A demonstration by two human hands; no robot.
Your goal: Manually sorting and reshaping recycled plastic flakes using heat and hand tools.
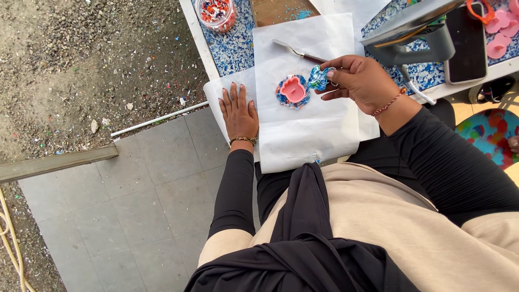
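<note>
Your right hand (pixel 361 81) is pinching a small blue-and-white speckled piece (pixel 318 78) by its right edge, holding it just above the white paper sheet (pixel 303 135), right beside the pink cutter (pixel 293 89) that sits on a round speckled disc (pixel 292 93) in the middle of the sheet. Your left hand (pixel 238 112) is lying flat and open on the left edge of the paper, gripping nothing, just pinning the sheet down. That little piece looks thin and light, probably stiff like pressed plastic, so I'd guess it could snap or flex if you squeeze hard. Edge pinching with fingertips like you're doing seems the right way to hold it, and the surface may be a bit slick. The disc under the cutter looks similar, flat and thin, so you'd likely need to get a nail under its rim to lift it. A palette knife (pixel 299 52) lies at the far side of the paper, and a jar of coloured bits (pixel 215 14) stands farther off to the left on the speckled tabletop (pixel 232 48).
</note>
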